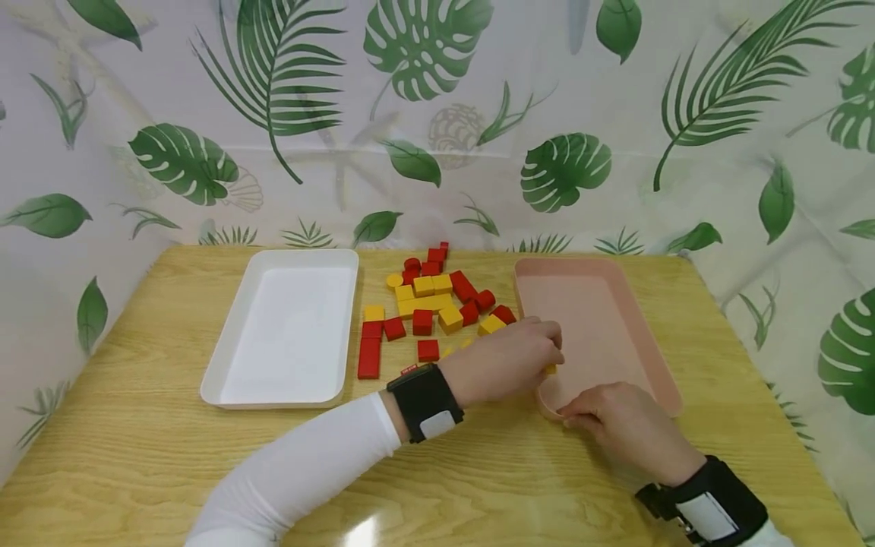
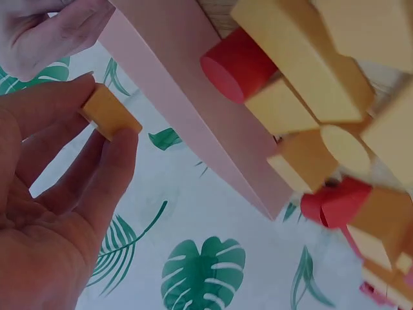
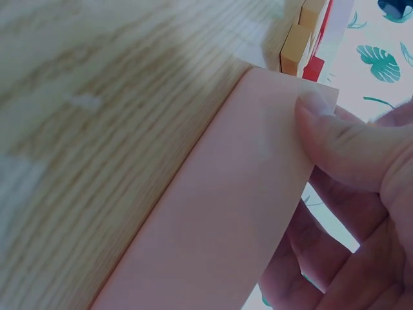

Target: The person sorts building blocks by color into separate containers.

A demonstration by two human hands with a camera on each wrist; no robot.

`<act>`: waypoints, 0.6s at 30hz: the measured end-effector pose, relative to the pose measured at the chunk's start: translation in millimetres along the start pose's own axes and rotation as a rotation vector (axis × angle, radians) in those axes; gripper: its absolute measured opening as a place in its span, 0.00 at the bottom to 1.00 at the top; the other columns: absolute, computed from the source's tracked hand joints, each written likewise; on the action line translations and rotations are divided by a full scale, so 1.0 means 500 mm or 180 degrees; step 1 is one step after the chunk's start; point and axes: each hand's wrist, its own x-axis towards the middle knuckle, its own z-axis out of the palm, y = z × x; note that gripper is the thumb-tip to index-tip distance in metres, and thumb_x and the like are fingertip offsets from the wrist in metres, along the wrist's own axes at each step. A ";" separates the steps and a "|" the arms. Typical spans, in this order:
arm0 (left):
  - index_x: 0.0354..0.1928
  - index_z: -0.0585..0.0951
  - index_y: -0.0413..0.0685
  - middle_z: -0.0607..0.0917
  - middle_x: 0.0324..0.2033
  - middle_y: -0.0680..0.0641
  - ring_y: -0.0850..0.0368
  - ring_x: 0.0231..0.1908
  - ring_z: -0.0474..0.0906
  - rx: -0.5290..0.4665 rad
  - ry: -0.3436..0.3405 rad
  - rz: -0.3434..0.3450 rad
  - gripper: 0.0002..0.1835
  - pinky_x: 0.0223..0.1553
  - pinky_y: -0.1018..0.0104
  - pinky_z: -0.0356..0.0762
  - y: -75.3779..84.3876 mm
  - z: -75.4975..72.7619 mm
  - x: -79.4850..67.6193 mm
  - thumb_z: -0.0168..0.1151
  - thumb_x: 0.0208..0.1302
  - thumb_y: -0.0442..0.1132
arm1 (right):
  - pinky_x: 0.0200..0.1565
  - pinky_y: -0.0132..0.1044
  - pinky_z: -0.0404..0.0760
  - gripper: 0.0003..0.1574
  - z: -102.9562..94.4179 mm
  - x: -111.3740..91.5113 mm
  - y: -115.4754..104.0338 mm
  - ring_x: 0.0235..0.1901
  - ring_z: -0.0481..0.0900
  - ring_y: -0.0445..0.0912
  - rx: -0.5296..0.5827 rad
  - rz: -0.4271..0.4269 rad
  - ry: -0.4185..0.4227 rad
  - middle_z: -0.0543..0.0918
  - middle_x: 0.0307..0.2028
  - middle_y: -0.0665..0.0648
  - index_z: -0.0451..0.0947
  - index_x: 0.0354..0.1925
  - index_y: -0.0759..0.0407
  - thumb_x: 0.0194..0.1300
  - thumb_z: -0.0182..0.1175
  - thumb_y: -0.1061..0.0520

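Observation:
My left hand (image 1: 509,361) reaches across to the left rim of the pink tray (image 1: 632,327). Between its thumb and fingers it pinches a small yellow block (image 2: 111,111), held up near the tray's wall in the left wrist view. At the tray's near left corner, my right hand (image 1: 618,425) grips the rim, with the thumb (image 3: 322,119) on the outer wall and the fingers on the inner side. Red and yellow blocks (image 1: 422,322) lie loose left of the tray, some hidden behind my left wrist.
A white tray (image 1: 287,330) stands on the left of the wooden table (image 1: 123,425), with the blocks between it and the pink tray. A leaf-patterned cloth (image 1: 437,129) hangs behind the table and along its sides.

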 end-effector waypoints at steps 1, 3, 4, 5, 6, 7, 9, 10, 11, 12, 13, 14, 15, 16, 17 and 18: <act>0.48 0.82 0.56 0.75 0.43 0.54 0.63 0.41 0.67 -0.0010 -0.0001 -0.0014 0.14 0.44 0.80 0.62 0.002 0.002 0.013 0.59 0.60 0.43 | 0.36 0.34 0.76 0.07 -0.001 -0.002 0.000 0.31 0.77 0.32 -0.0008 0.0021 0.0005 0.81 0.29 0.36 0.84 0.32 0.43 0.50 0.66 0.52; 0.49 0.82 0.57 0.76 0.45 0.54 0.62 0.43 0.67 0.0036 0.0008 -0.0003 0.15 0.45 0.81 0.62 0.007 0.009 0.036 0.59 0.60 0.44 | 0.36 0.34 0.76 0.07 -0.004 -0.004 0.001 0.31 0.78 0.34 -0.0021 0.0018 0.0028 0.81 0.29 0.37 0.84 0.31 0.44 0.50 0.66 0.53; 0.49 0.81 0.58 0.76 0.45 0.54 0.62 0.43 0.67 0.0102 0.0022 0.0015 0.15 0.46 0.80 0.62 0.009 0.013 0.046 0.58 0.61 0.44 | 0.36 0.34 0.76 0.07 -0.006 -0.004 0.001 0.31 0.78 0.34 -0.0037 0.0013 0.0041 0.81 0.29 0.37 0.84 0.31 0.45 0.50 0.66 0.53; 0.50 0.81 0.59 0.76 0.45 0.54 0.62 0.43 0.67 0.0174 0.0029 0.0029 0.15 0.46 0.80 0.61 0.011 0.018 0.055 0.58 0.61 0.45 | 0.35 0.34 0.76 0.06 -0.008 -0.004 0.002 0.30 0.78 0.34 -0.0051 -0.0001 0.0048 0.81 0.28 0.37 0.84 0.31 0.45 0.50 0.66 0.53; 0.49 0.81 0.59 0.76 0.45 0.54 0.62 0.44 0.67 0.0248 0.0033 0.0053 0.15 0.47 0.80 0.61 0.013 0.023 0.064 0.58 0.60 0.46 | 0.34 0.34 0.76 0.06 -0.009 -0.004 0.002 0.30 0.78 0.34 -0.0070 -0.0014 0.0052 0.81 0.28 0.37 0.84 0.31 0.45 0.49 0.66 0.54; 0.49 0.81 0.60 0.76 0.45 0.54 0.62 0.44 0.68 0.0362 0.0040 0.0094 0.15 0.48 0.79 0.60 0.014 0.028 0.073 0.58 0.60 0.48 | 0.34 0.33 0.76 0.06 -0.010 -0.002 0.003 0.30 0.78 0.34 -0.0079 -0.0031 0.0047 0.81 0.28 0.37 0.84 0.31 0.45 0.49 0.66 0.54; 0.48 0.82 0.60 0.76 0.44 0.55 0.62 0.43 0.68 0.0499 0.0052 0.0132 0.15 0.49 0.78 0.59 0.017 0.037 0.090 0.58 0.60 0.49 | 0.33 0.32 0.76 0.06 -0.012 0.001 0.004 0.29 0.77 0.34 -0.0090 -0.0058 0.0048 0.80 0.28 0.36 0.83 0.30 0.44 0.49 0.66 0.54; 0.47 0.82 0.60 0.76 0.43 0.55 0.62 0.43 0.68 0.0503 0.0047 0.0121 0.15 0.49 0.78 0.59 0.017 0.042 0.099 0.58 0.59 0.50 | 0.33 0.32 0.75 0.05 -0.014 0.003 0.004 0.29 0.76 0.33 -0.0094 -0.0063 0.0056 0.79 0.28 0.36 0.83 0.30 0.44 0.49 0.66 0.54; 0.47 0.82 0.60 0.76 0.42 0.56 0.62 0.42 0.69 0.0503 0.0041 0.0111 0.15 0.48 0.78 0.60 0.018 0.045 0.106 0.59 0.58 0.50 | 0.32 0.32 0.75 0.05 -0.015 0.004 0.006 0.29 0.76 0.33 -0.0088 -0.0093 0.0064 0.79 0.27 0.36 0.83 0.29 0.44 0.49 0.66 0.54; 0.46 0.82 0.60 0.76 0.41 0.56 0.62 0.41 0.69 0.0510 0.0027 0.0100 0.14 0.47 0.78 0.60 0.018 0.048 0.114 0.58 0.58 0.50 | 0.32 0.31 0.75 0.05 -0.016 0.006 0.006 0.28 0.76 0.32 -0.0090 -0.0099 0.0077 0.79 0.27 0.35 0.83 0.29 0.44 0.49 0.66 0.54; 0.45 0.82 0.60 0.76 0.39 0.57 0.62 0.40 0.69 0.0494 0.0018 0.0081 0.13 0.46 0.78 0.61 0.019 0.052 0.121 0.58 0.59 0.50 | 0.32 0.31 0.75 0.05 -0.017 0.007 0.007 0.28 0.76 0.32 -0.0081 -0.0111 0.0086 0.79 0.27 0.35 0.83 0.29 0.43 0.49 0.66 0.54; 0.44 0.82 0.59 0.75 0.38 0.57 0.63 0.39 0.69 0.0436 -0.0003 0.0049 0.12 0.44 0.78 0.62 0.019 0.055 0.126 0.57 0.59 0.49 | 0.32 0.31 0.75 0.05 -0.017 0.007 0.007 0.29 0.75 0.32 -0.0071 -0.0120 0.0096 0.79 0.27 0.35 0.83 0.29 0.43 0.49 0.66 0.54; 0.42 0.82 0.59 0.74 0.37 0.57 0.63 0.37 0.68 0.0363 -0.0022 0.0019 0.11 0.42 0.78 0.63 0.018 0.058 0.130 0.57 0.60 0.48 | 0.32 0.31 0.75 0.04 -0.018 0.008 0.008 0.29 0.76 0.32 -0.0061 -0.0138 0.0103 0.79 0.28 0.35 0.83 0.29 0.43 0.50 0.66 0.53; 0.41 0.82 0.59 0.74 0.35 0.57 0.63 0.36 0.68 0.0323 -0.0055 0.0002 0.10 0.40 0.78 0.64 0.018 0.061 0.133 0.56 0.60 0.47 | 0.32 0.31 0.75 0.04 -0.018 0.009 0.008 0.29 0.76 0.32 -0.0045 -0.0150 0.0104 0.79 0.28 0.35 0.83 0.29 0.43 0.50 0.66 0.53; 0.40 0.82 0.59 0.73 0.34 0.57 0.63 0.35 0.68 0.0322 -0.0085 -0.0001 0.09 0.39 0.77 0.64 0.018 0.064 0.136 0.55 0.61 0.47 | 0.32 0.31 0.75 0.04 -0.018 0.009 0.009 0.29 0.76 0.32 -0.0045 -0.0169 0.0106 0.79 0.28 0.35 0.83 0.29 0.43 0.50 0.65 0.53; 0.39 0.82 0.59 0.73 0.33 0.57 0.63 0.34 0.68 0.0294 -0.0114 -0.0013 0.08 0.37 0.77 0.65 0.017 0.067 0.138 0.54 0.62 0.46 | 0.32 0.31 0.75 0.04 -0.018 0.010 0.010 0.29 0.76 0.32 -0.0046 -0.0159 0.0105 0.79 0.28 0.35 0.83 0.29 0.43 0.50 0.65 0.53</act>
